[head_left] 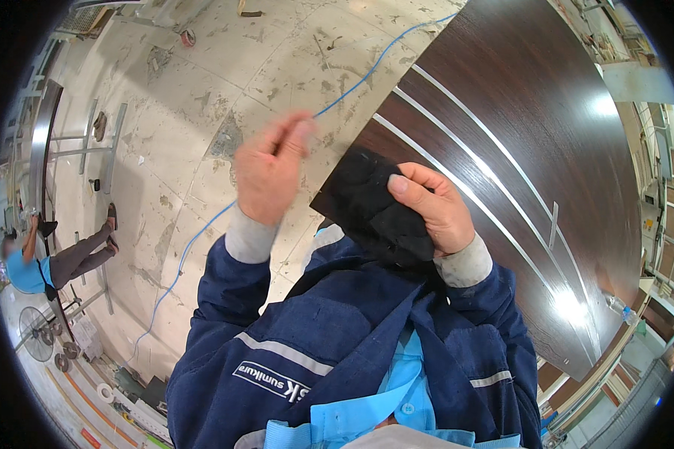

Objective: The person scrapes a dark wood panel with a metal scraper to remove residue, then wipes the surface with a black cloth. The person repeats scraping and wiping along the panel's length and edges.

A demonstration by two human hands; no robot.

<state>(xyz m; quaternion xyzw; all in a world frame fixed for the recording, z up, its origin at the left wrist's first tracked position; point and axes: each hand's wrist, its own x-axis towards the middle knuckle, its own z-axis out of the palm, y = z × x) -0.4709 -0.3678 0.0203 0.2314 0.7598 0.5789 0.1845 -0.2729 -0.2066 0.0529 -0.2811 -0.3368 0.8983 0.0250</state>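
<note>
My right hand [438, 206] grips a crumpled piece of soft black cloth [367, 198], thumb on top and fingers curled around its edge. The cloth hangs in front of my chest, and its exact kind does not show. To the left, apart from the cloth, my left hand [269, 168] is raised over the floor with its thumb near the fingers. Motion smears that hand, and nothing shows in it. Behind the cloth and right hand lies a large dark brown wood-grain panel [517, 82] with several thin silver strips [457, 172] along it.
A blue cable [180, 262] snakes across the scuffed, pale tiled floor [202, 112]. At far left, another person [37, 269] in a light blue shirt works beside a long dark panel. A fan [36, 329] stands nearby. A plastic bottle [621, 308] lies at the big panel's right edge.
</note>
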